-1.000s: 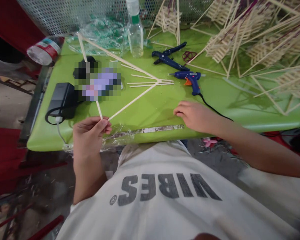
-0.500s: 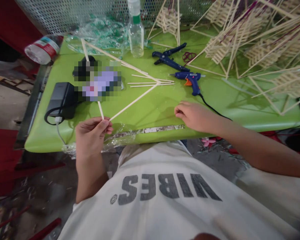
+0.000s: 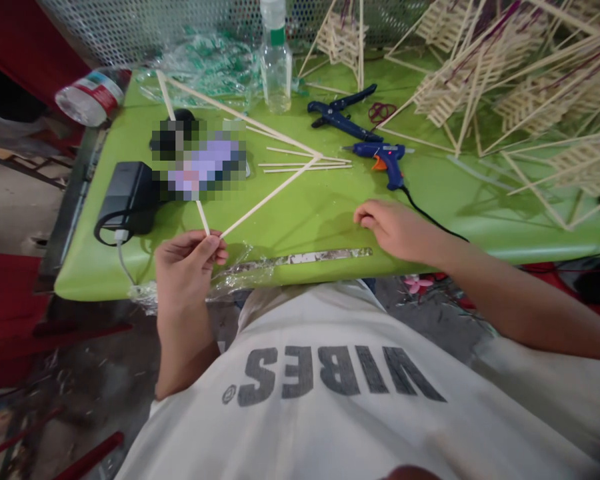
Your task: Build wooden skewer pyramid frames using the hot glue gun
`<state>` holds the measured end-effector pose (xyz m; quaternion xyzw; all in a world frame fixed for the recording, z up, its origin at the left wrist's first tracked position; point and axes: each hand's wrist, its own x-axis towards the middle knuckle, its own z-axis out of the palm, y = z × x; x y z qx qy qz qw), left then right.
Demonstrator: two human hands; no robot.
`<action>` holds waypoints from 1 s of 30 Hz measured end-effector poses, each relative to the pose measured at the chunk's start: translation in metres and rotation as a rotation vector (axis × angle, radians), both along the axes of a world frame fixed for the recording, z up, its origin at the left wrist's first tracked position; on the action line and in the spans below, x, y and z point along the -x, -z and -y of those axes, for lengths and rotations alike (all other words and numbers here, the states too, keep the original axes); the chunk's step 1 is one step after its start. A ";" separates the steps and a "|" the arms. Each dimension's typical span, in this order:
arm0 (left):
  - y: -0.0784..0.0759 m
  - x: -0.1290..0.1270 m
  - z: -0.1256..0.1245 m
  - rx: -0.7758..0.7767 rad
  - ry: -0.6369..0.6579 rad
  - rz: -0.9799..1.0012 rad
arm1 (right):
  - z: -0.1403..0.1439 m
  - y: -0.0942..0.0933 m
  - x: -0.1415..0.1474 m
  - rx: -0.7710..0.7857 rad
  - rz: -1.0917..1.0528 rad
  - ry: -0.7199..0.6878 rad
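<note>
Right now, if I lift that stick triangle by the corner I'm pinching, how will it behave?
The stick triangle looks very light: thin sticks, open middle. It would probably flex and sag, since the left hand pinches only one corner and the sides run long. The far corner joint seems fragile and may give if it catches the loose sticks beside it.

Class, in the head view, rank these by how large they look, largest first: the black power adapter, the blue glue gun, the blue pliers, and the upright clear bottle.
1. Power adapter, though nearness flatters it.
2. Clear bottle.
3-4. Glue gun and pliers look alike; no ranking.
</note>
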<state>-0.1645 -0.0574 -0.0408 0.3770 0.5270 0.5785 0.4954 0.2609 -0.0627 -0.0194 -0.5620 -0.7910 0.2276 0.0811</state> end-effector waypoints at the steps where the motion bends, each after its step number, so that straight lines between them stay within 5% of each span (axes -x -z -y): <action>1: 0.000 0.000 0.000 0.000 -0.002 0.000 | 0.000 0.000 -0.002 -0.008 -0.033 0.012; 17: -0.003 -0.002 0.001 0.016 0.022 -0.029 | 0.003 0.012 0.009 -0.074 0.107 -0.068; 24: -0.002 0.000 0.001 0.008 0.036 -0.005 | 0.000 0.006 -0.003 -0.021 -0.042 0.027; 30: -0.004 -0.002 0.001 0.009 0.029 -0.012 | 0.008 0.008 0.008 -0.031 0.042 0.015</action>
